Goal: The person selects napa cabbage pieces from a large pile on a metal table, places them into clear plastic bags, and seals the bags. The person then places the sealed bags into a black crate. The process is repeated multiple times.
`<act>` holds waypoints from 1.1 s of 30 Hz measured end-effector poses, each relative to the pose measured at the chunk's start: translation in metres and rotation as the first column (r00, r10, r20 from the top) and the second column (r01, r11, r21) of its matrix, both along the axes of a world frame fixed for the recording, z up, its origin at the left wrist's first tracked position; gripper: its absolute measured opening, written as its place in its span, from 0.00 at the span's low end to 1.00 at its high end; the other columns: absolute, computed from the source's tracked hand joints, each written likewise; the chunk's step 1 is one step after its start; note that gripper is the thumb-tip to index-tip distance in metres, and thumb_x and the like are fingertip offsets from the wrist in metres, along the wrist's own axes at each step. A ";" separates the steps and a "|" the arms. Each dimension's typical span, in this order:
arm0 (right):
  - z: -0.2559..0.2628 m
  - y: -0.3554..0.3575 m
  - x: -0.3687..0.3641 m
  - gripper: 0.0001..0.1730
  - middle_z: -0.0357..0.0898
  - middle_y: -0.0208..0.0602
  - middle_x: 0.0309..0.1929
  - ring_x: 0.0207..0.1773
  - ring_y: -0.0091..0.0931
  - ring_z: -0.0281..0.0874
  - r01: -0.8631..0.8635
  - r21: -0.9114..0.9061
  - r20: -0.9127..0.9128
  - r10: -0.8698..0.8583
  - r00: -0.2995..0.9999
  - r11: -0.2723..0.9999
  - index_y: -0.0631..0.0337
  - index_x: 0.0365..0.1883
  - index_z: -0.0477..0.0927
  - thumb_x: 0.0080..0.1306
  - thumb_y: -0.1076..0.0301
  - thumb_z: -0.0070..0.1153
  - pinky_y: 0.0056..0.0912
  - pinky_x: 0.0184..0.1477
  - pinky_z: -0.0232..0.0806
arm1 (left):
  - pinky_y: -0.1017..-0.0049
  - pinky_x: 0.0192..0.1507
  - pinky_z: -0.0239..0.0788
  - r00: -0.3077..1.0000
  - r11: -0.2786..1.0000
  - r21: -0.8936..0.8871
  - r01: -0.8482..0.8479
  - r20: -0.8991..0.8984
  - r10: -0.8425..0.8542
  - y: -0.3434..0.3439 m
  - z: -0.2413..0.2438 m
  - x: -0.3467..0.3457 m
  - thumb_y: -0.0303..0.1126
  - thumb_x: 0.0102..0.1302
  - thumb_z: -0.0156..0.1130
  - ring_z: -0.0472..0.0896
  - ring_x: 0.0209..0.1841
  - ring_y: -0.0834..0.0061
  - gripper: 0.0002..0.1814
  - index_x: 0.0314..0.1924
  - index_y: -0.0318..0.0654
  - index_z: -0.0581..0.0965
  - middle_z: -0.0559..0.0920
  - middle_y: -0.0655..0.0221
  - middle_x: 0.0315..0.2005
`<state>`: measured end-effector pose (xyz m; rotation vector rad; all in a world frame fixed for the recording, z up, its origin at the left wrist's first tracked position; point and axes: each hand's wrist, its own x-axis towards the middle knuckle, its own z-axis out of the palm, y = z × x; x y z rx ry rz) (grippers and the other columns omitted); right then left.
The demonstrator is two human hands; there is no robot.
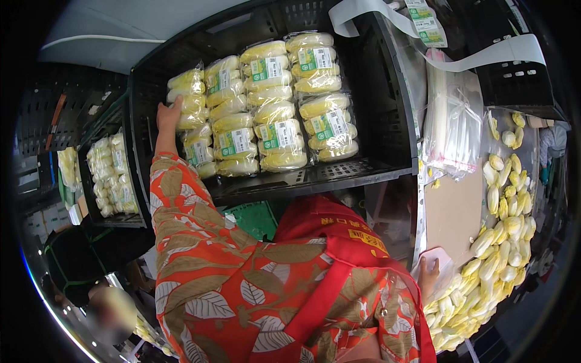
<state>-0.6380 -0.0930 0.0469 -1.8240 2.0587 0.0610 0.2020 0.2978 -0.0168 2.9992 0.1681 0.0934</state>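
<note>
My left hand (169, 114) reaches into a black plastic crate (313, 179) and touches the left side of a clear-wrapped pack of small napa cabbages (189, 93). Some of its fingers are hidden beside the pack. More labelled packs (279, 136) stand in rows in the crate, their yellow-white heads stacked side by side under film. At the edge of the work table on my right, my right hand (428, 277) has hold of a thin, pinkish clear plastic bag (441, 263). Loose peeled baby cabbages (494, 267) lie heaped beside it.
Flat clear bags (454, 113) lie in a stack on the table, above a brown cardboard sheet (454, 213). A label strip (426, 22) curls over the crate's right side. Another packed crate (111, 177) stands left. A person (81, 263) is at lower left, another (551, 140) far right.
</note>
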 end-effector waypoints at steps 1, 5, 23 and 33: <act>-0.002 -0.001 0.001 0.40 0.67 0.59 0.64 0.68 0.46 0.63 -0.015 -0.020 0.018 0.016 1.000 1.000 0.70 0.65 0.68 0.61 0.53 0.64 0.43 0.68 0.56 | 0.62 0.52 0.72 0.992 0.988 -0.152 -0.033 -0.123 0.014 0.001 0.000 0.004 0.63 0.56 0.64 0.80 0.52 0.54 0.52 0.66 0.24 0.63 0.78 0.45 0.53; -0.017 0.000 -0.014 0.40 0.64 0.59 0.66 0.69 0.46 0.60 -0.058 -0.090 0.064 0.064 0.996 0.994 0.68 0.66 0.67 0.62 0.53 0.64 0.44 0.70 0.54 | 0.67 0.40 0.76 0.908 0.753 -0.603 -0.265 -0.419 -0.016 -0.011 0.014 0.004 0.51 0.50 0.77 0.84 0.41 0.62 0.46 0.58 0.22 0.68 0.82 0.51 0.44; -0.038 0.014 -0.028 0.23 0.70 0.48 0.65 0.66 0.35 0.69 0.053 -0.229 0.244 0.005 0.970 0.972 0.64 0.58 0.77 0.66 0.67 0.58 0.36 0.63 0.62 | 0.53 0.57 0.65 0.396 0.272 0.314 0.910 -0.855 -0.336 -0.171 0.148 0.001 0.24 0.41 0.73 0.81 0.51 0.62 0.27 0.45 0.52 0.80 0.83 0.65 0.45; -0.003 -0.050 0.054 0.12 0.77 0.43 0.59 0.65 0.38 0.70 0.013 -0.582 0.198 0.126 0.972 0.813 0.57 0.45 0.84 0.63 0.72 0.59 0.39 0.67 0.59 | 0.53 0.70 0.52 0.508 0.336 0.419 0.843 -0.419 -0.752 -0.057 0.022 0.008 0.43 0.66 0.55 0.56 0.72 0.49 0.33 0.70 0.43 0.63 0.59 0.54 0.71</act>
